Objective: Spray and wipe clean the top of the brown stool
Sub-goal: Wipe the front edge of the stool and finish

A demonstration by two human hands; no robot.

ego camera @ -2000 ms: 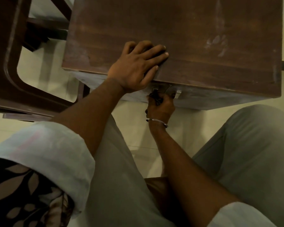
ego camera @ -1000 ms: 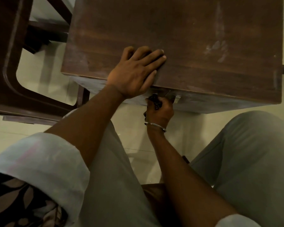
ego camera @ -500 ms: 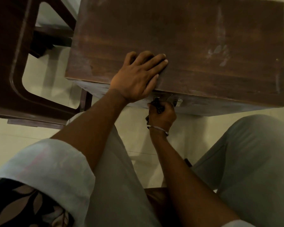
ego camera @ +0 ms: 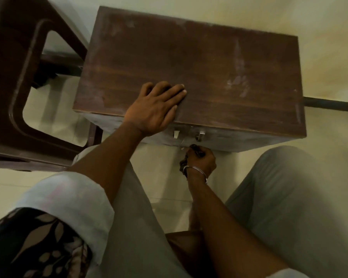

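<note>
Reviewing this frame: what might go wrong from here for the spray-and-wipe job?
1. The left hand lies flat on the brown wooden top, so it may leave fresh prints beside the pale smudges on the right.
2. The right hand grips a small dark object below the metal latch, and no spray or cloth shows, so cleaning may stall.

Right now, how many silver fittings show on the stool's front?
2: one fitting below the left hand, the other above the right hand. The hands may hide more.
</note>
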